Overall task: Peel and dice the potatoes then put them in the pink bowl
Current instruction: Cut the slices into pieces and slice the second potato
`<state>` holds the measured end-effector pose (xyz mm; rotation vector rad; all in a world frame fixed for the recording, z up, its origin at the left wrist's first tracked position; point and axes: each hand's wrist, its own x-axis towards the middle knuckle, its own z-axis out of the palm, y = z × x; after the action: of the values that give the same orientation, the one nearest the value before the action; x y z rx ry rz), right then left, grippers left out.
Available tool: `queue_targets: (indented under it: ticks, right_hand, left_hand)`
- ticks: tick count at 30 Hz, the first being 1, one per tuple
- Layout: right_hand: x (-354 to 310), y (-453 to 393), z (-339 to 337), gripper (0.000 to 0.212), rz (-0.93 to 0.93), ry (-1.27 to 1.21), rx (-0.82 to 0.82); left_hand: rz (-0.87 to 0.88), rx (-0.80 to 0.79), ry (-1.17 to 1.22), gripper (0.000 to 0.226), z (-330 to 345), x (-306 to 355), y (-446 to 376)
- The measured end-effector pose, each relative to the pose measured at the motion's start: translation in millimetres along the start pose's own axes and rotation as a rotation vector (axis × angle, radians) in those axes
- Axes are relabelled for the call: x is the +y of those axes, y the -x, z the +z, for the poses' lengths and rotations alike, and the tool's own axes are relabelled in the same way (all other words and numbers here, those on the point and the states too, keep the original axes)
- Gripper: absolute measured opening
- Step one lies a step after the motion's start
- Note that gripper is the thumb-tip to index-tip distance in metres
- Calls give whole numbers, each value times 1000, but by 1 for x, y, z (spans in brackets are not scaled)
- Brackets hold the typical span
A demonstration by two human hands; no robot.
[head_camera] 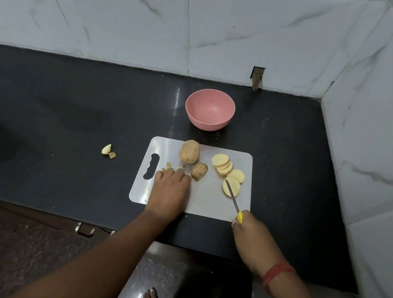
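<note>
Slices down, dicing underway on the cutting board [197, 201]

The right hand [245, 228] gripped the yellow-handled knife [233, 199], its tip over the pale potato slices [228, 173]; the left hand [170, 186] lay fingers-down on small bits at the board's left. The whole potato [189, 151] looked firm but prone to roll, the slices wet and slippery, so best pinned flat. The pink bowl [209, 109] sat empty on the counter [67, 106] behind

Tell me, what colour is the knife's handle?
Yellow; the knife handle shows best in the head view.
</note>
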<state>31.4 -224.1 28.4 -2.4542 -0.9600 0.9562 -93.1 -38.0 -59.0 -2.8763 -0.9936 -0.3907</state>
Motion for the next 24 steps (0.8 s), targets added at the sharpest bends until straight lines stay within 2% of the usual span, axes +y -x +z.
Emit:
queue_targets:
  ticks: [4,6,9,15,20,24]
  right_hand:
    - [-1,-1,0,18,1,11,-9]
    - [-2,-3,1,19,-8,17,5]
    - [-5,-4,1,20,-10,16,9]
    - [-10,-3,2,21,-18,25,6]
    - [-8,-3,0,20,-7,6,9]
    - [-7,-3,-2,21,0,1,3]
  left_hand:
    - [-154,-12,3,17,2,-25,1]
    - [-173,5,39,26,2,-24,-4]
    - [-98,38,68,35,-4,-8,-13]
    - [58,-30,-9,20,-8,13,-34]
    - [215,-51,-93,35,-2,3,-33]
    - [345,-6,-111,26,-1,0,-28]
